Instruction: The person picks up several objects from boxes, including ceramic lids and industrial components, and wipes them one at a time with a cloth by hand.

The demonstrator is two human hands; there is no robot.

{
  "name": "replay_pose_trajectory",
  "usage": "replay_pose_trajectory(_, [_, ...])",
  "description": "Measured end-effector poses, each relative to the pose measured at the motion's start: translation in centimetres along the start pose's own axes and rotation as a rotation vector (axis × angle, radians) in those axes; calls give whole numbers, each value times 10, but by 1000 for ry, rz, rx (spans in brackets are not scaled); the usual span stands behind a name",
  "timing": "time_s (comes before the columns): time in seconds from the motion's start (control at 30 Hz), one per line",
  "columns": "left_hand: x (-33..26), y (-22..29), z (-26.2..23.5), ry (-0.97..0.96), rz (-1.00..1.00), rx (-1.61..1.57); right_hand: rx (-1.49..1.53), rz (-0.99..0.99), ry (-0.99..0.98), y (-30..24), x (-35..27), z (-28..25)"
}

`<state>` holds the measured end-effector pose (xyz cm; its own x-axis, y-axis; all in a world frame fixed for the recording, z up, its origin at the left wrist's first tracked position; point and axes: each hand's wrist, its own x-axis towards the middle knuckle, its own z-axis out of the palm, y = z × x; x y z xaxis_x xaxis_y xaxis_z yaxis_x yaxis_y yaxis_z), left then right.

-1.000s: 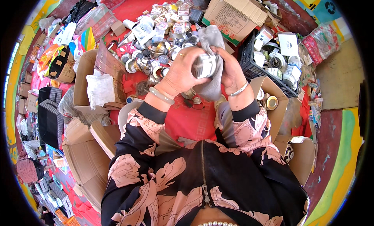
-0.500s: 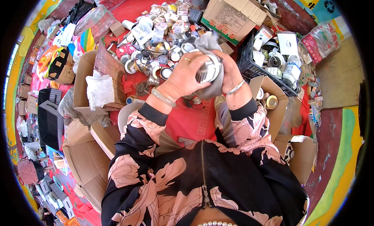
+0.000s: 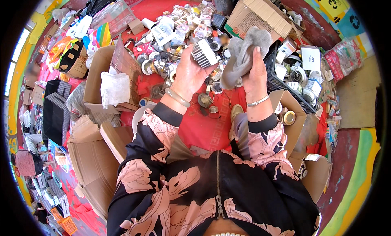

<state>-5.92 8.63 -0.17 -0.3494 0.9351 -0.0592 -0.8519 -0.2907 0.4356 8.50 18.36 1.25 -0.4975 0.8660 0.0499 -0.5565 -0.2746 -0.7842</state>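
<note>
In front of me, my left hand (image 3: 189, 78) grips a silvery part with dark ridged fins and a white side (image 3: 204, 53), which looks like a lamp heat sink. My right hand (image 3: 257, 78) is closed on a grey cloth (image 3: 242, 57), bunched up and hanging over the fingers. The cloth and the finned part are apart, with a gap between my hands. Beyond them spreads a heap of loose round lamp parts (image 3: 151, 67) on red floor sheeting (image 3: 191, 126).
Small boxes (image 3: 200, 17) are piled at the back. On the right stand a black plastic crate (image 3: 299, 96) of lamp parts and an open carton (image 3: 299, 114) holding round pieces. A large carton (image 3: 250, 16) leans behind. More cartons (image 3: 89, 150) sit on my left, one with a white cloth (image 3: 115, 89) over its edge.
My hands have moved apart. The grey cloth, wrapped against the metal part before, has come away to the right in my right hand. The part in my left hand has tilted, showing its fins.
</note>
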Motion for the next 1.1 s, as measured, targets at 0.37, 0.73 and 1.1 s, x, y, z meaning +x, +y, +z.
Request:
replay_pose_trajectory(0.37, [-19, -13, 5, -11, -190, 203, -821, -378, -483, 10, -9, 12])
replay_pose_trajectory(0.73, [-15, -26, 3, -133, -156, 395, 280, 197, 46, 15, 5, -7])
replay_pose_trajectory(1.1, [-16, -30, 12, -298, 25, 505, 326, 128, 128, 10, 3, -7])
